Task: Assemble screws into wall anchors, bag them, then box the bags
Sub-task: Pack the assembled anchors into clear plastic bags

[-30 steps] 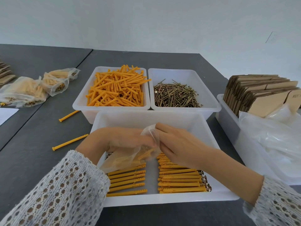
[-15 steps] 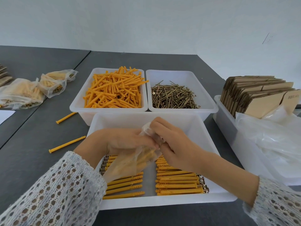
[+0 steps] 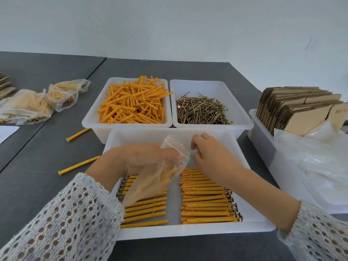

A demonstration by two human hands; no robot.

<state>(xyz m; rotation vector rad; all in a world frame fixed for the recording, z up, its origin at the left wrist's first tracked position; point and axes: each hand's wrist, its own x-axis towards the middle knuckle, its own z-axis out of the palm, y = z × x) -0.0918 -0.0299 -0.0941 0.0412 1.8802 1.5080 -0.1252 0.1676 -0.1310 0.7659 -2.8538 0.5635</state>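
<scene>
My left hand [image 3: 143, 157] grips a clear plastic bag [image 3: 150, 183] by its upper part, over the front white bin [image 3: 188, 232]. Inside the bag lie a few orange anchors with screws. My right hand [image 3: 212, 155] hovers just right of the bag's mouth, fingers loosely curled, holding nothing that I can see. In the bin, assembled anchors lie in two rows, one on the left [image 3: 145, 213] partly under the bag and one on the right [image 3: 205, 204].
Behind stand a bin of loose orange anchors [image 3: 131, 108] and a bin of screws [image 3: 201, 112]. A tray at the right holds flat cardboard boxes [image 3: 293, 106] and empty plastic bags [image 3: 316, 162]. Filled bags [image 3: 26, 108] lie far left; two loose anchors [image 3: 79, 164] lie on the table.
My right hand has let go of the bag's mouth and drawn a little to the right. The left hand keeps hold of the bag, which now hangs lower.
</scene>
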